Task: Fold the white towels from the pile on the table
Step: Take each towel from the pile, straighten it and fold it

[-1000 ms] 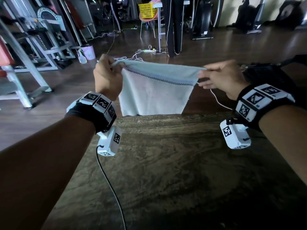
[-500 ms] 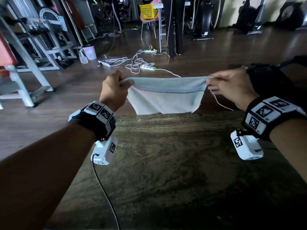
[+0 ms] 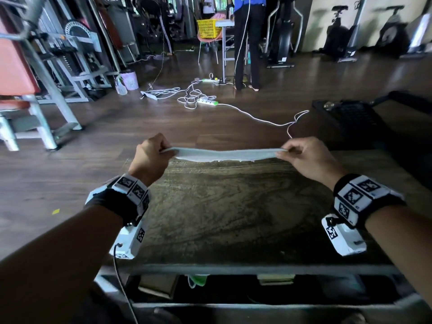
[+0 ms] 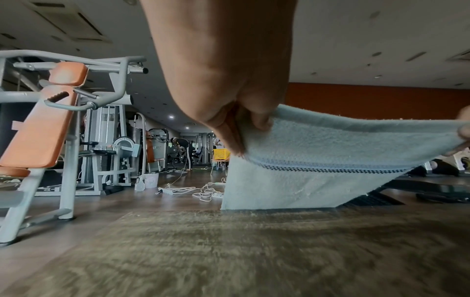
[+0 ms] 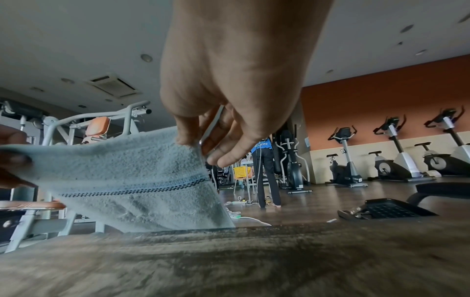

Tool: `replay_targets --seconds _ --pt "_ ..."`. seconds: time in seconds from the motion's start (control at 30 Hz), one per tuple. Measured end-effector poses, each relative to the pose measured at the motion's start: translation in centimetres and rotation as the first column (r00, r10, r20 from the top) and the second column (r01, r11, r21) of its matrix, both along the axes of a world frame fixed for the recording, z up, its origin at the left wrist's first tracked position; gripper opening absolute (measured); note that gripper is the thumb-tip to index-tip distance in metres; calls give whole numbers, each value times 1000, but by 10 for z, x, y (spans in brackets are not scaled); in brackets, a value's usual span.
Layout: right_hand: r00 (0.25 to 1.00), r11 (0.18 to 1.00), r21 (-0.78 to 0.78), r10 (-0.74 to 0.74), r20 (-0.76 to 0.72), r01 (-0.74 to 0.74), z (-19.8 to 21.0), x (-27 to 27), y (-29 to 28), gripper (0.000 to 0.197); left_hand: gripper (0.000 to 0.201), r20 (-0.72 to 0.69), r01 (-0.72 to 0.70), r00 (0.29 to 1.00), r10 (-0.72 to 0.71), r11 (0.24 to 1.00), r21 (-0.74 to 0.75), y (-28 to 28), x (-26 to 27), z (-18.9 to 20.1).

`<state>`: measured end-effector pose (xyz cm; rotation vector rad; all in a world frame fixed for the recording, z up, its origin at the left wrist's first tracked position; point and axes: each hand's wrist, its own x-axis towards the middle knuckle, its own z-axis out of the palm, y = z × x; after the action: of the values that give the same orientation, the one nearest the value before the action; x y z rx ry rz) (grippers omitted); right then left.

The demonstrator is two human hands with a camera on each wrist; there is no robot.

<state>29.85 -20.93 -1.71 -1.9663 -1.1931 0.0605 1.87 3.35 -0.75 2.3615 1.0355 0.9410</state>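
Observation:
A white towel with a dark dotted stripe is stretched taut between my two hands over the far edge of the dark table. My left hand pinches its left corner and my right hand pinches its right corner. In the left wrist view the towel hangs from my fingers down past the table's far edge. The right wrist view shows the same towel gripped between thumb and fingers. Its lower part is hidden behind the table edge. No pile of towels is in view.
Beyond the table lies a wooden floor with white cables and power strips. A gym machine stands at left, a black bench at right. A person stands by a yellow basket far back.
Both hands have come down and toward me with the towel, so it now hangs mostly behind the table's far edge. My head has tilted, showing more of the room and the table's near edge.

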Motion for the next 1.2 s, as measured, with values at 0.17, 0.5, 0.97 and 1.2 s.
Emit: replay_targets --seconds 0.17,0.5,0.97,1.2 --pt "1000 996 -94 -11 -8 10 -8 -29 -54 19 21 -94 99 990 -105 993 -59 -48 -34 -3" --pt "950 966 -183 126 -285 -183 -11 -81 -139 20 19 -413 281 844 -343 938 -204 -105 -98 0" --pt "858 935 -255 87 -507 -246 -3 -104 -142 16 20 -433 249 740 -514 808 -534 -109 -123 8" --pt "956 982 -190 -76 -282 22 -26 -72 -80 18 21 -241 190 940 -241 958 -216 -56 -74 -25"
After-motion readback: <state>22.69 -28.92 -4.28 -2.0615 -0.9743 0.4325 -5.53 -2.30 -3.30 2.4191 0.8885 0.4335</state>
